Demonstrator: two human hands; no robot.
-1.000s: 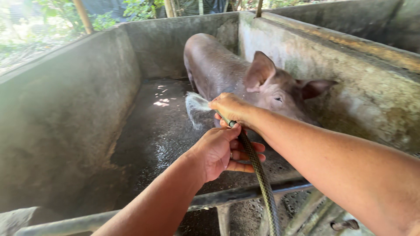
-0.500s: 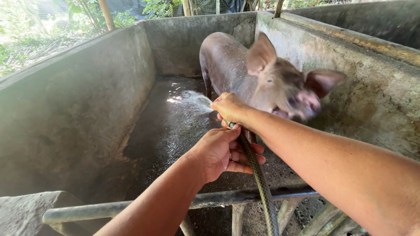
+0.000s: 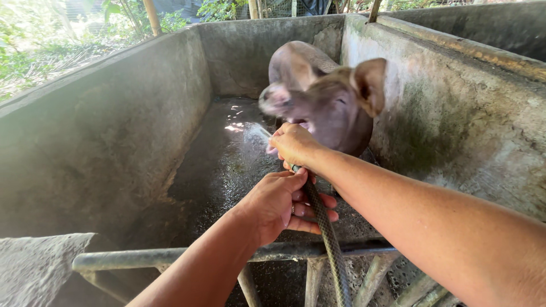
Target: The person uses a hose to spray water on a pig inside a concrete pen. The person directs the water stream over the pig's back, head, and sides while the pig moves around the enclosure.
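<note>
At 12 o'clock, pig has swung head left, toward spray; your right hand grips hose tip, left hand closed loosely round hose behind.

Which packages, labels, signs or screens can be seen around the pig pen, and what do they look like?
None in view: no package, label, sign or screen.
What shows instead: a brown pig in a grey concrete pen, and a dark hose held by the left hand and right hand.
</note>
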